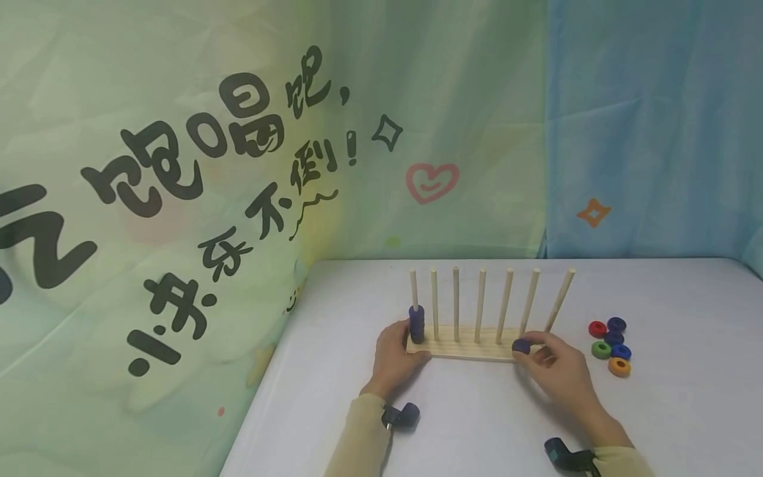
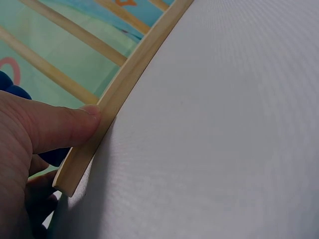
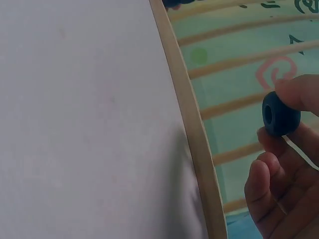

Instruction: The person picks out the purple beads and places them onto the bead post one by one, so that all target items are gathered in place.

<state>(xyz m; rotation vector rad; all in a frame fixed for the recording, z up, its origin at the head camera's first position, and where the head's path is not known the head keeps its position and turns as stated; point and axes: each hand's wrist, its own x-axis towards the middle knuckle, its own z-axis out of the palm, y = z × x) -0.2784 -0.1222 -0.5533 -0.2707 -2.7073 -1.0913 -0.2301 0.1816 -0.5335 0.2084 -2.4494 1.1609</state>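
A wooden peg board [image 1: 465, 348] with several upright pegs stands on the table. Its leftmost peg carries a stack of dark blue beads [image 1: 416, 324]. At that left end my left hand [image 1: 395, 354] grips the base, the thumb [image 2: 75, 124] lying along its front edge. Between thumb and fingers my right hand [image 1: 560, 371] pinches one dark blue bead [image 3: 281, 114], its hole showing in the right wrist view. In the head view this bead overlaps the right end of the base, in front of the bare pegs there.
Right of the board lie several loose beads: a red bead [image 1: 597, 329], a green bead [image 1: 601, 350], an orange bead [image 1: 619, 367] and some blue ones [image 1: 616, 324]. Printed curtains [image 1: 477, 132] hang behind the white table [image 1: 477, 424].
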